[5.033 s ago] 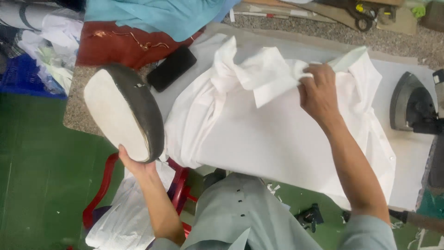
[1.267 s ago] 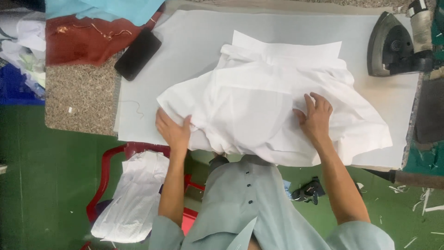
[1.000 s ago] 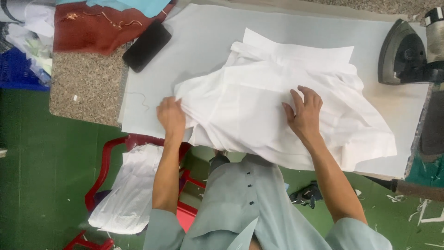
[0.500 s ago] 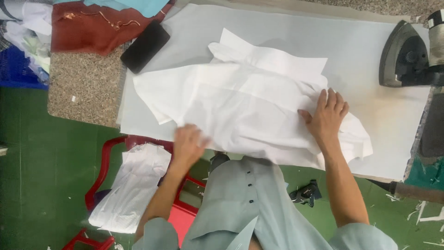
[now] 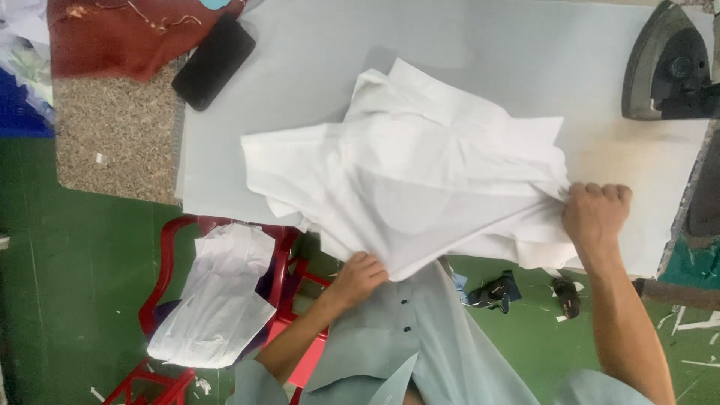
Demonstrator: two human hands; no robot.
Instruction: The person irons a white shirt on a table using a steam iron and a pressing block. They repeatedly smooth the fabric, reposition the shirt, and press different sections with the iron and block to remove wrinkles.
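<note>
From the head view, looking straight down, a white shirt lies rumpled across the middle of the frame on the pale padded table. The right hand, at the right of the frame, is clenched into a fist around a bunched edge of the cloth and draws it taut. The left hand, low in the centre, curls its fingers around the near edge of the shirt where it hangs off the table's edge toward the person's grey-green top.

As for progress, I'd judge the garment only partly laid out: folds and creases run across it, one corner sticks out at centre left, and the collar end toward the upper middle is heaped up. The iron stands apart at the upper right, touching none of the cloth, so smoothing looks undone.

The nearest thing to a container is the red plastic chair at lower left on the green floor, which holds another crumpled white garment across its seat. A black phone lies at the upper left beside a dark red cloth.
</note>
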